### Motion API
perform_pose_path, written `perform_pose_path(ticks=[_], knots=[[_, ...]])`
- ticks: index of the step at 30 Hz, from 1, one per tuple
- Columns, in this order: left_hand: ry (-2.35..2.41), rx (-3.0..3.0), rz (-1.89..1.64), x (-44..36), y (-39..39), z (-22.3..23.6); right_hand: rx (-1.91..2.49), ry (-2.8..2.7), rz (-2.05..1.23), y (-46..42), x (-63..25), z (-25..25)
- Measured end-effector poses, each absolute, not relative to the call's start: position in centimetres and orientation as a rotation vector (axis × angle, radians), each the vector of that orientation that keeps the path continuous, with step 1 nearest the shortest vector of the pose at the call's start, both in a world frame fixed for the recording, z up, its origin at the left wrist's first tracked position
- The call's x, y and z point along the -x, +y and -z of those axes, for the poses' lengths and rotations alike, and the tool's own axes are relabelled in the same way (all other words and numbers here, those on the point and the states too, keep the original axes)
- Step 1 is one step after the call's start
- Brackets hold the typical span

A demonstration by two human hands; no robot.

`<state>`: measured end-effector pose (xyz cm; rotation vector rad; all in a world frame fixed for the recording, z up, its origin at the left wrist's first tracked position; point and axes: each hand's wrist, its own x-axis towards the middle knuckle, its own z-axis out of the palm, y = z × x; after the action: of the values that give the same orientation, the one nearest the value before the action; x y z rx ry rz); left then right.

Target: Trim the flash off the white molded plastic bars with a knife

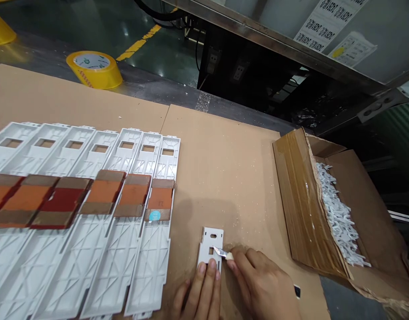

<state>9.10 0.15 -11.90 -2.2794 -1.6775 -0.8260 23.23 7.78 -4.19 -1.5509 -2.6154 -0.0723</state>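
- Knife [220, 253] pinched in a narrow grip by the right hand [261, 284], blade against a white plastic plate [211, 242]
- Left hand [199, 295] flat on that plate, near the bottom edge of the cardboard sheet [224, 178]

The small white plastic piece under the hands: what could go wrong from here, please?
The small knife in the right hand points at the white plastic piece, close to the fingertips of the left hand, so a slip could cut them. The piece is small and only pressed by fingers on the cardboard sheet, so it may shift under the blade.
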Motion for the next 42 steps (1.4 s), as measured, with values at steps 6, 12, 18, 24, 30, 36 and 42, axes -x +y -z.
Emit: perform_pose_path(ticks=[6,12,18,24,30,36,42], knots=[[-1.689,2.276,0.856,-9.1,0.6,11.2,1.554,-2.659,0.143,7.6,-23.1,4.4],[-1.680,2.312,0.809,-8.9,0.2,11.4,1.553,-2.698,0.141,7.5,-23.2,4.7],[-1.734,2.331,0.822,-9.0,-0.1,11.4,1.540,-2.700,0.228,7.5,-23.1,4.3],[-1.770,2.329,0.852,-9.1,0.1,11.2,1.546,-2.626,0.120,7.8,-23.3,4.4],[-1.768,2.321,0.851,-9.3,-0.2,11.7,1.587,-2.519,0.048,7.8,-23.1,4.1],[-1.763,2.329,0.862,-9.2,-0.4,12.0,1.608,-2.475,-0.028,7.7,-23.2,4.0],[-1.645,2.544,0.899,-7.3,0.3,10.6,1.700,-2.359,-0.464,7.3,-24.8,3.6]])
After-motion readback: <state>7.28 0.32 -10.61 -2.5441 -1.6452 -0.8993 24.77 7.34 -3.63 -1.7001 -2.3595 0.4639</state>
